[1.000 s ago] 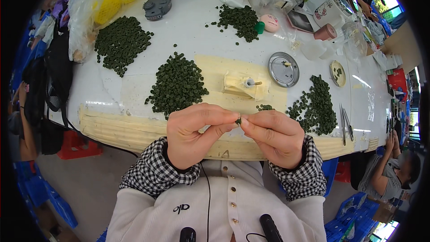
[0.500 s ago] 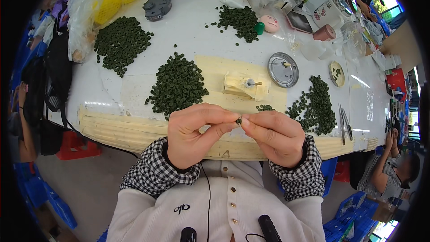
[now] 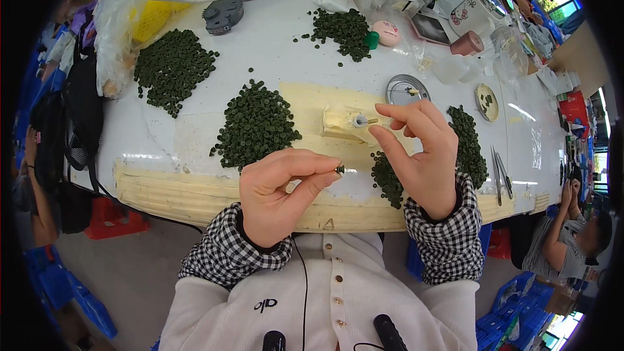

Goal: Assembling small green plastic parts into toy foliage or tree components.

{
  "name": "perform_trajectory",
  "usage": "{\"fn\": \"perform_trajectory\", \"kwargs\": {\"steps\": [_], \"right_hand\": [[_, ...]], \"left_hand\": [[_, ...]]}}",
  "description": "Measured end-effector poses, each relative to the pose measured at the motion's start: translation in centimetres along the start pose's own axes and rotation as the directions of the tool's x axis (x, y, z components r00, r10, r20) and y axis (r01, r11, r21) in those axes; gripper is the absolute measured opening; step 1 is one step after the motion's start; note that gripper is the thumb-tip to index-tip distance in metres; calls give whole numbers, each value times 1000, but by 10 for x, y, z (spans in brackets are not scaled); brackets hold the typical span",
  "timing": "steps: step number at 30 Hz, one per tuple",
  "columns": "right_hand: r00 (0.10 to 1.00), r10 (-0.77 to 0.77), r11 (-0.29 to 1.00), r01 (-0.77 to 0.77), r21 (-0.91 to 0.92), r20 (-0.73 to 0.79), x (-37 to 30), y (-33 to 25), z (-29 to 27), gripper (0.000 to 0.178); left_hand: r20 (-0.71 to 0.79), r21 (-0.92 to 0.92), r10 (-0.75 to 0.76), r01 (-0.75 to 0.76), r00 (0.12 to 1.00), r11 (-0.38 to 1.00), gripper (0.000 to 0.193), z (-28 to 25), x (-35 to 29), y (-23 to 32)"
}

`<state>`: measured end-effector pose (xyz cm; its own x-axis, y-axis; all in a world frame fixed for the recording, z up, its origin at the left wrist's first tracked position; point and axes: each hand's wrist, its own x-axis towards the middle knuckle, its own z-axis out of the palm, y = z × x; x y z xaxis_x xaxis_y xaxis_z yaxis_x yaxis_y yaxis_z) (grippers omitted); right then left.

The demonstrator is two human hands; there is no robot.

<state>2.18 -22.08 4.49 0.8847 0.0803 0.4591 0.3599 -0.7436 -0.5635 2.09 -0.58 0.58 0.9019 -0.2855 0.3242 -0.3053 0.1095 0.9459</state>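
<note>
Between its thumb and forefinger my left hand point(image 3: 276, 192) pinches a small dark green round piece point(image 3: 340, 169). My right hand point(image 3: 426, 153) is open, thumb and forefinger apart around the tip of a thin brown stick point(image 3: 373, 121). That stick juts from a pale holder on a block wrapped in yellowish tape point(image 3: 338, 123). I cannot tell whether the fingers touch it. A small pile of green pieces point(image 3: 388, 182) lies beside the right wrist. Behind my left hand is a larger pile of green discs point(image 3: 257, 120).
More green piles lie at the far left point(image 3: 172, 68), the back point(image 3: 341, 31) and the right point(image 3: 467, 146). A round metal tin point(image 3: 402, 86), a small dish point(image 3: 486, 103) and tweezers point(image 3: 499, 175) are on the right. A white mug point(image 3: 471, 16) stands farther back.
My hands have parted. The right hand has left the small piece, moved up and right to the stick, and opened. My left hand keeps its pinch almost in place.
</note>
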Motion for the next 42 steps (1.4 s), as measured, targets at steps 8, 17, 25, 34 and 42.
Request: {"fn": "perform_trajectory", "kwargs": {"steps": [8, 17, 25, 34, 42], "right_hand": [[995, 12, 998, -6, 55, -100, -1, -12, -4, 16], [973, -229, 896, 196, 399, 38, -4, -23, -5, 12], [964, -243, 898, 183, 400, 107, -4, -25, -5, 12], [955, -273, 901, 213, 378, 114, -4, -25, -5, 16], [966, -217, 918, 153, 366, 142, -4, -26, -8, 7]], "left_hand": [[6, 14, -5, 5, 1000, 1000, 19, 0, -1, -1], [20, 18, -19, 19, 1000, 1000, 18, 1, 0, 0], [21, 32, -2, 1, 1000, 999, 18, 1, 0, 0], [20, 40, 15, -15, 1000, 999, 18, 2, 1, 0], [25, 48, 9, -10, 1000, 999, 18, 1, 1, 0]]}}
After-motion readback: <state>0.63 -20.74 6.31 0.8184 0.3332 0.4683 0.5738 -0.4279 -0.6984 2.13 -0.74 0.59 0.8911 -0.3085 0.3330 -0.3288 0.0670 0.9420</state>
